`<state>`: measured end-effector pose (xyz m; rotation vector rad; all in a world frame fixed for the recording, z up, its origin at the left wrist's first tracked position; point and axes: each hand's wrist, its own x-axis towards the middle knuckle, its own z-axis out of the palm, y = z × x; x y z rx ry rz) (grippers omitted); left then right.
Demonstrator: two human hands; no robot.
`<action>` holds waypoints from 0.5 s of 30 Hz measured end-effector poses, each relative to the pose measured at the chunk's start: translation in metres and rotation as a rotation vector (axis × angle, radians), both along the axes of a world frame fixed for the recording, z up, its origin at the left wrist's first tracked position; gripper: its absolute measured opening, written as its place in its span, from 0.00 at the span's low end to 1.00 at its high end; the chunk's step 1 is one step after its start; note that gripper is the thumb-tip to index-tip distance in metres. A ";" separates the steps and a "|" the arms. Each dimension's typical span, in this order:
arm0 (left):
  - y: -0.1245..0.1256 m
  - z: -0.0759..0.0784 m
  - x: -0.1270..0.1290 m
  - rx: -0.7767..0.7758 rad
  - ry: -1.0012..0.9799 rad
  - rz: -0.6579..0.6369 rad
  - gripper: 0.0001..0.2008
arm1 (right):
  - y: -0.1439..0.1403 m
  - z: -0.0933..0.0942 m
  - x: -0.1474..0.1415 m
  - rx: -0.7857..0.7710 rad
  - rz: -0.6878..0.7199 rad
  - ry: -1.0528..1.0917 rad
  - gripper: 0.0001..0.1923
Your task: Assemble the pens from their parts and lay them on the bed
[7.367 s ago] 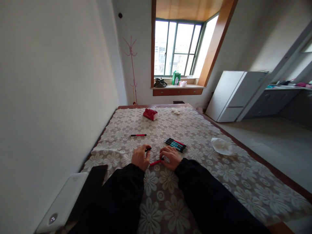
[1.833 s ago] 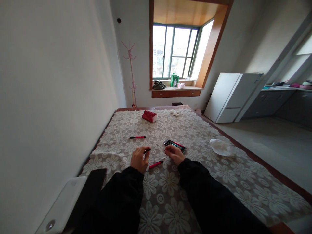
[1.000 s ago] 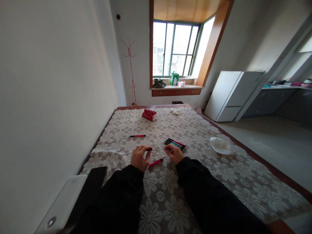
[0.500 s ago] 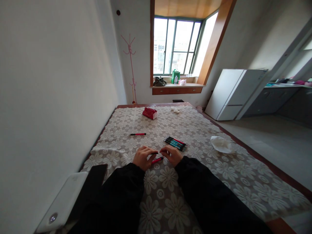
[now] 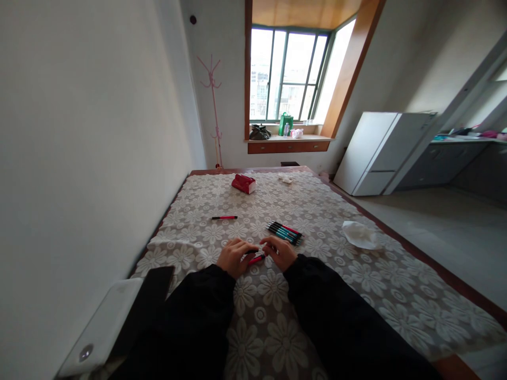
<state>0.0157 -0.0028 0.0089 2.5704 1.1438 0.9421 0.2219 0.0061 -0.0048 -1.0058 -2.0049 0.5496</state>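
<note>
My left hand (image 5: 233, 257) is closed in a pinch on a short black pen part (image 5: 252, 252), mostly covered by the fingers. Just to its right, my right hand (image 5: 282, 253) has thumb and forefinger close together; whatever sits between them is too small to make out. Under and between both hands lies a red pen barrel (image 5: 257, 259) with a dark end, on the tablecloth. Beyond my right hand, several teal, black and red pens (image 5: 283, 232) lie side by side. A single red and black pen (image 5: 225, 217) rests farther off to the left.
The flowered tablecloth (image 5: 283, 343) covers the table. A red packet (image 5: 243, 183) and a crumpled tissue (image 5: 285, 180) lie toward the far end. White crumpled paper (image 5: 360, 235) is at the right. Near the left wall are a white device (image 5: 105, 324) and a dark flat object (image 5: 160, 279).
My left hand's fingers and the black pen part have shifted very slightly to the right, closer to my right hand. The pens on the table have not moved.
</note>
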 end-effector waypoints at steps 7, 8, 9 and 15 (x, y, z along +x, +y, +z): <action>0.000 0.000 0.001 0.024 0.056 -0.042 0.13 | -0.003 0.003 -0.002 0.025 0.012 0.028 0.07; -0.001 0.001 0.001 0.027 0.061 -0.038 0.13 | -0.004 0.002 -0.002 0.030 0.016 0.030 0.06; -0.002 0.001 0.001 0.027 0.065 -0.030 0.12 | -0.004 0.002 -0.003 0.033 0.023 0.031 0.06; -0.005 0.006 0.001 0.019 -0.013 0.112 0.09 | 0.001 0.000 0.003 0.064 -0.060 0.076 0.10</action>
